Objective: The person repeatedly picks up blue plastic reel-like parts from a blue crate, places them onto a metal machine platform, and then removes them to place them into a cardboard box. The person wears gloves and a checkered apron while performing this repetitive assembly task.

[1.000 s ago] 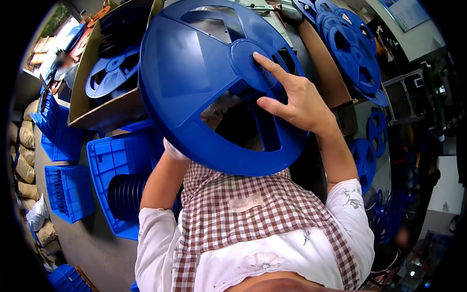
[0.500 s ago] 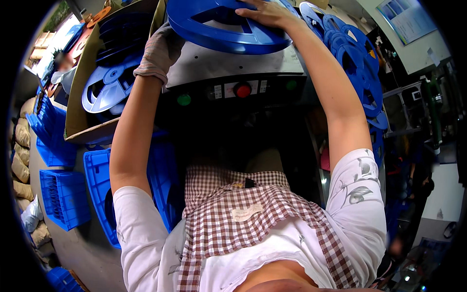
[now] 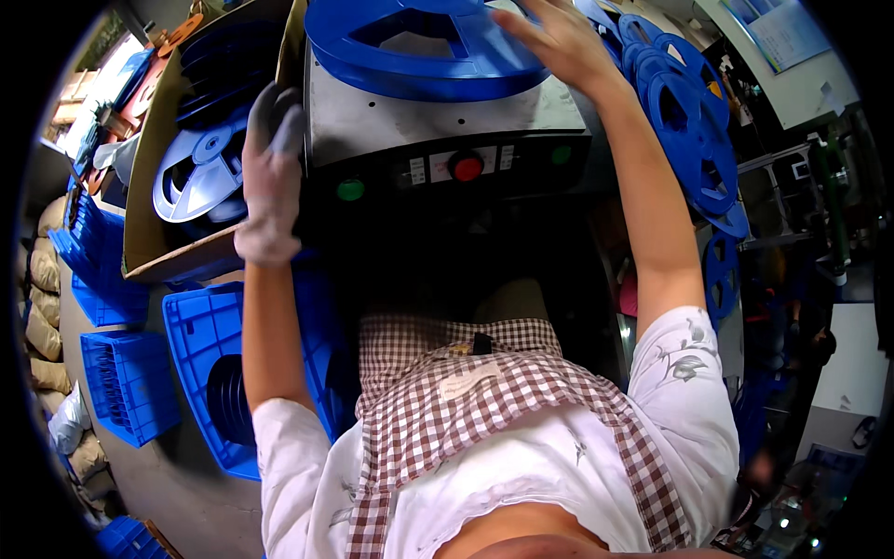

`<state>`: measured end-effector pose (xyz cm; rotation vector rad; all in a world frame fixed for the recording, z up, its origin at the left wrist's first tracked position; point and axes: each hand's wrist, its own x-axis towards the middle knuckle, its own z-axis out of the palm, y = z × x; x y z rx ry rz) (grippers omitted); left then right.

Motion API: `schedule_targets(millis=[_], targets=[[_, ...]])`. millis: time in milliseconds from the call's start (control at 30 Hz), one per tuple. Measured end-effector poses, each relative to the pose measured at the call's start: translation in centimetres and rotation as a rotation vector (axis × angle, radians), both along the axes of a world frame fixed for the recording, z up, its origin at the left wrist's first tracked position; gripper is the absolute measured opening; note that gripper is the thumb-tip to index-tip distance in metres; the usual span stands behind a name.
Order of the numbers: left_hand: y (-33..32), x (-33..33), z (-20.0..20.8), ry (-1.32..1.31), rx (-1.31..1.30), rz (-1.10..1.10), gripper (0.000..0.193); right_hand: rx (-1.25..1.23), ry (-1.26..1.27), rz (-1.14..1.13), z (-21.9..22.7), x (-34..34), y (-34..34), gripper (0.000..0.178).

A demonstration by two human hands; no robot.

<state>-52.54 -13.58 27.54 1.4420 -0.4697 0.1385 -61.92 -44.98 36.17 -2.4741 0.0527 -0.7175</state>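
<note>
A large blue plastic reel [image 3: 428, 79] lies on the grey top of a machine [image 3: 372, 121], its upper part cut off by the picture's edge. My left hand [image 3: 272, 182], in a pale glove with grey fingertips, is off the reel. It holds nothing and its fingers point up, between the machine and a cardboard box [image 3: 186, 253]. Over the reel's right side is my bare right hand [image 3: 568, 47], fingers apart and slightly blurred. Whether its fingertips touch the reel I cannot tell.
Blue reels [image 3: 200, 168] fill the cardboard box, and more reels [image 3: 684, 130] stack up on the right. The machine's front carries a red button [image 3: 466, 166] and green buttons [image 3: 350, 190]. Blue crates [image 3: 130, 387] stand at the left, beside piled sacks [image 3: 42, 298].
My left hand has let go of the reel's left rim and moved down and left. The reel has shifted slightly left. My right hand has slid toward the reel's right edge.
</note>
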Motion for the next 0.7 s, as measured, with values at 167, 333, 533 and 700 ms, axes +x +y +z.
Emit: schedule_targets(millis=[167,333,533,700], targets=[[0.3,-4.6,-6.9,-0.32,0.497,0.279,0.071,0.293,-0.171,-0.203,-11.7,-5.8,-8.0,0.065],[-0.2,-3.3,-9.7,-0.353,0.652,0.432,0.076,0.284,-0.032,-0.227,-18.1,-6.7,-7.5,0.059],[-0.5,-5.5,-9.3,-0.34,0.655,0.488,0.066,0.174,-0.066,-0.224,-18.3,-7.0,-7.7,0.061],[6.2,-13.0,-9.2,-0.575,0.654,0.426,0.042,0.128,-0.334,-0.116,-10.8,-7.6,-3.9,0.038]])
